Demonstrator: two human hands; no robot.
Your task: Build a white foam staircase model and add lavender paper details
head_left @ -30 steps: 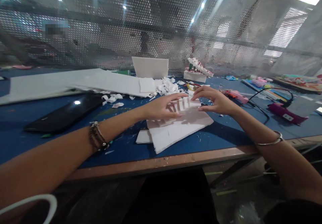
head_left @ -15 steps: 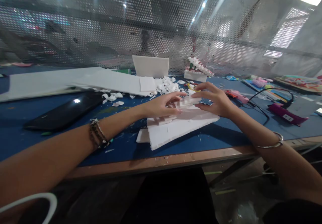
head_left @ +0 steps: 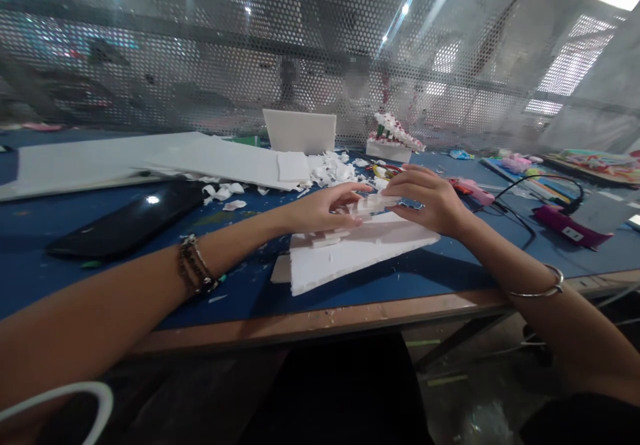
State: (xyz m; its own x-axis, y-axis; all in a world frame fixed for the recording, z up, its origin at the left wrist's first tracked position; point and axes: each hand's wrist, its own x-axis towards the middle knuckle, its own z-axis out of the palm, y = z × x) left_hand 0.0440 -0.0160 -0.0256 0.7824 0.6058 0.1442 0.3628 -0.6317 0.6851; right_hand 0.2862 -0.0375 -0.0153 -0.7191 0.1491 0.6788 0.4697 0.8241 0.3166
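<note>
A white foam board (head_left: 350, 258) with stepped white foam pieces (head_left: 367, 206) on it is between my hands, over a blue tabletop. My left hand (head_left: 327, 208) has its thumb and fingers curved round the left side of the stepped pieces. From the right, my right hand (head_left: 430, 198) grips the upper end of these pieces between thumb and fingers. The fingertips partly hide where each hand touches. Under the board's near left corner, a smaller flat foam piece (head_left: 281, 270) pokes out.
White foam scraps (head_left: 330, 168) lie behind my hands, near large foam sheets (head_left: 200, 155) and an upright foam panel (head_left: 303, 132). A dark phone-like slab (head_left: 133, 222) is at left. A pink glue gun (head_left: 475, 192), cables and a purple object (head_left: 570, 226) lie at right.
The foam board has shifted slightly left at its near corner, and its shadow now covers the small piece beneath. My right fingers have drawn closer together; my left hand has barely moved.
</note>
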